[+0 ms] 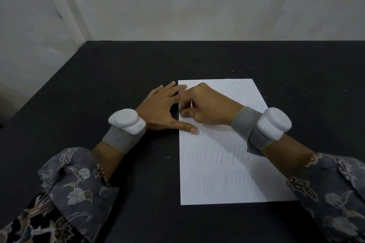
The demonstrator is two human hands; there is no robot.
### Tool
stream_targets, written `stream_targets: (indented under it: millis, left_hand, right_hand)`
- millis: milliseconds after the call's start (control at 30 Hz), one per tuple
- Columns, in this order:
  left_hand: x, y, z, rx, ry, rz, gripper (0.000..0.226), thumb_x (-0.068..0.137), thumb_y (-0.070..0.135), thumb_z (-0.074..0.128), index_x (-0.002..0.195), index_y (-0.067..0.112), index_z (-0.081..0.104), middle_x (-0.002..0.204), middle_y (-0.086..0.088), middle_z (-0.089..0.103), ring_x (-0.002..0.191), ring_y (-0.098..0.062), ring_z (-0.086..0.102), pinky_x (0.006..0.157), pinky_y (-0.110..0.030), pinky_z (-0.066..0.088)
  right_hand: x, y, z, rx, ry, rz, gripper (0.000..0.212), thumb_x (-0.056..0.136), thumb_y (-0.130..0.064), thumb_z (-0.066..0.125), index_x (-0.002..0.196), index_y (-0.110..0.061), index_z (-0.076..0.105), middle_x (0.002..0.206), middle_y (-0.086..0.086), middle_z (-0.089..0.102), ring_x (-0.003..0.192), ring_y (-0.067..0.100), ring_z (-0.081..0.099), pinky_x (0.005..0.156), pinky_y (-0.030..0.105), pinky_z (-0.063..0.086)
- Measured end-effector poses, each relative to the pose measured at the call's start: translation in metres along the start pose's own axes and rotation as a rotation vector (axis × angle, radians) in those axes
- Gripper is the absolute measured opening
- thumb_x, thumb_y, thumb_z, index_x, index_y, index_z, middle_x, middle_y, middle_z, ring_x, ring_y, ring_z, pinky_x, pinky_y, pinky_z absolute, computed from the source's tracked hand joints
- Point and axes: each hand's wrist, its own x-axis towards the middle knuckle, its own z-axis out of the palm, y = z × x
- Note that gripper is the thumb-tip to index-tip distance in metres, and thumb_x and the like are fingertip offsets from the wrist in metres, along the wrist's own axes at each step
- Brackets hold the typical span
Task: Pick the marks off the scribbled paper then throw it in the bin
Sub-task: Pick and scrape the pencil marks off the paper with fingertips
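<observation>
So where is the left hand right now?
In the head view the left hand lies flat on the black table, at the left edge of the paper, its thumb on the sheet, right beside the right hand.

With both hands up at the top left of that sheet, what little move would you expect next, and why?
Probably the right hand, fingers curled at the left edge of the white scribbled paper, keeps working on the marks there and then shifts down. Faint pencil strokes cover the lower rows. The left hand lies flat, its thumb pressing the sheet on the black table.
</observation>
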Motion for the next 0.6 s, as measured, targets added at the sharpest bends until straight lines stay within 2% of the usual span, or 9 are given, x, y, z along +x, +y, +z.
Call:
stream_targets:
  millis: [167, 267, 333, 433, 500, 533, 600]
  left_hand:
    - [0.001, -0.001, 0.002, 0.037, 0.002, -0.024, 0.132, 0.045, 0.098, 0.028, 0.155, 0.028, 0.009, 0.161, 0.012, 0.001, 0.148, -0.011, -0.007, 0.116, -0.036, -0.009]
    - [0.000, 0.000, 0.002, 0.026, -0.004, -0.016, 0.127, 0.046, 0.096, 0.030, 0.154, 0.031, 0.011, 0.161, 0.012, 0.001, 0.148, -0.011, -0.008, 0.115, -0.034, -0.010]
    - [-0.001, 0.000, 0.000, 0.023, -0.006, 0.002, 0.127, 0.045, 0.097, 0.029, 0.153, 0.032, 0.014, 0.161, 0.011, 0.002, 0.148, -0.011, -0.008, 0.115, -0.034, -0.009]
    - [-0.001, 0.000, 0.000, 0.026, 0.001, 0.000, 0.128, 0.044, 0.097, 0.028, 0.153, 0.031, 0.013, 0.161, 0.011, 0.002, 0.148, -0.011, -0.007, 0.115, -0.034, -0.009]
    - [-0.001, -0.001, 0.001, 0.031, 0.003, -0.019, 0.132, 0.044, 0.099, 0.027, 0.154, 0.029, 0.010, 0.161, 0.011, 0.001, 0.148, -0.010, -0.008, 0.115, -0.034, -0.010]
    - [-0.001, 0.000, 0.002, 0.037, 0.000, -0.027, 0.132, 0.044, 0.099, 0.028, 0.155, 0.028, 0.009, 0.161, 0.012, 0.000, 0.147, -0.010, -0.008, 0.115, -0.034, -0.010]
    - [-0.001, 0.000, 0.002, 0.039, -0.002, -0.030, 0.130, 0.046, 0.097, 0.029, 0.155, 0.028, 0.009, 0.161, 0.012, 0.000, 0.147, -0.010, -0.008, 0.116, -0.034, -0.010]
  right_hand:
    - [0.010, 0.018, -0.004, -0.004, 0.147, 0.129, 0.018, 0.090, -0.012, 0.062, 0.105, -0.006, 0.071, 0.101, 0.008, 0.069, 0.083, 0.017, 0.062, 0.079, 0.025, 0.052]
    - [0.004, 0.010, -0.004, 0.026, 0.047, 0.067, 0.017, 0.089, -0.014, 0.063, 0.103, -0.008, 0.071, 0.095, -0.001, 0.065, 0.077, 0.008, 0.057, 0.072, 0.011, 0.044]
    - [-0.001, 0.001, -0.003, 0.016, -0.031, -0.001, 0.017, 0.088, -0.015, 0.065, 0.102, -0.010, 0.072, 0.090, -0.007, 0.059, 0.071, 0.003, 0.051, 0.069, 0.007, 0.039]
    - [0.003, 0.004, -0.004, -0.025, 0.005, 0.011, 0.016, 0.089, -0.013, 0.064, 0.101, -0.008, 0.072, 0.092, -0.004, 0.063, 0.076, 0.007, 0.055, 0.077, 0.018, 0.048]
    - [0.011, 0.014, -0.006, -0.055, 0.088, 0.073, 0.015, 0.089, -0.011, 0.063, 0.099, -0.005, 0.072, 0.095, 0.005, 0.069, 0.080, 0.014, 0.061, 0.081, 0.029, 0.054]
    - [0.013, 0.018, -0.008, -0.054, 0.115, 0.106, 0.015, 0.088, -0.010, 0.063, 0.099, -0.005, 0.072, 0.095, 0.008, 0.070, 0.080, 0.016, 0.062, 0.081, 0.030, 0.055]
    - [0.012, 0.017, -0.008, -0.029, 0.100, 0.114, 0.016, 0.089, -0.011, 0.063, 0.100, -0.005, 0.072, 0.095, 0.006, 0.069, 0.077, 0.013, 0.061, 0.077, 0.022, 0.053]
